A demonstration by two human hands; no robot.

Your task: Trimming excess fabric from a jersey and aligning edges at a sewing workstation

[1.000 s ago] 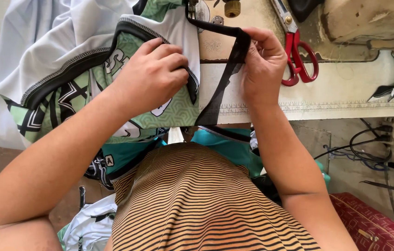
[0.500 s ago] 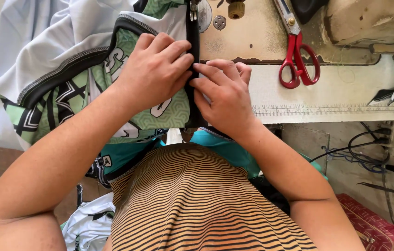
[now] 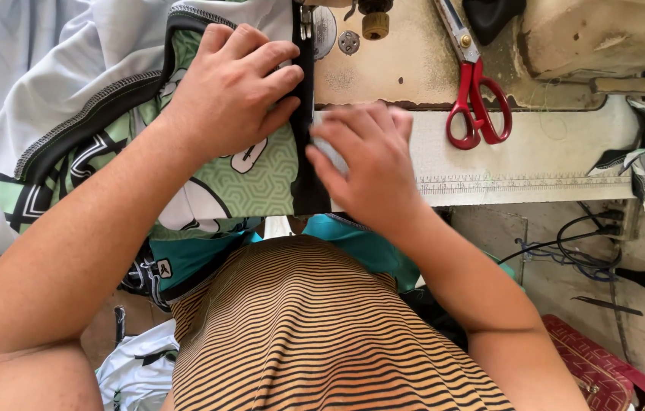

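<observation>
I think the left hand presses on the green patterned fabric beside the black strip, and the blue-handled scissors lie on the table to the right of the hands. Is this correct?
Not fully. In the head view the scissors have red handles, not blue. The rest holds: the left hand presses on the green patterned fabric beside the black strip, and the scissors lie on the cream-coloured table, right of both hands.

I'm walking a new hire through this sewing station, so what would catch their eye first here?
First, the left hand pressing flat on the green patterned fabric with black trim at centre, with the blurred right hand beside it at the black strip along the fabric's edge. Next, the red-handled scissors lying on the worn cream table to the right.
</observation>
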